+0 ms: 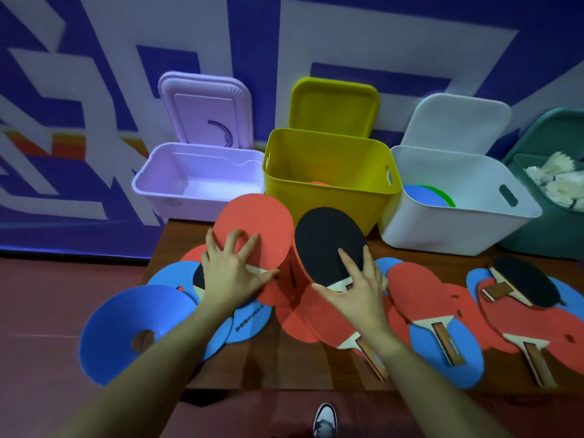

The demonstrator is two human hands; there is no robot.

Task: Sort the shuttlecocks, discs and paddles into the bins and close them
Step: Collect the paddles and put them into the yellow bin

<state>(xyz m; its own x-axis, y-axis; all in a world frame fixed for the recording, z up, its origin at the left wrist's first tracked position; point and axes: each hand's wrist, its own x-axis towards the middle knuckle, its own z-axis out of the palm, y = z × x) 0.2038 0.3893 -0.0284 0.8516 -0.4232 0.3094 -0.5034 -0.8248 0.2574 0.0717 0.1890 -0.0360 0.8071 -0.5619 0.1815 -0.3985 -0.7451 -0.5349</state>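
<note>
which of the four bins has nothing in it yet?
The lilac bin, far left. Its floor shows bare; the yellow bin holds a red disc, the white bin blue and green discs, the teal bin shuttlecocks.

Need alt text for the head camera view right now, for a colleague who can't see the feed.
The left hand holds a red-faced paddle and the right hand a black-faced paddle, both lifted above a wooden table strewn with blue and red discs and more paddles. Behind stand four open bins: lilac, yellow, white and green.

Four bins behind table, paddles and discs before them
</note>
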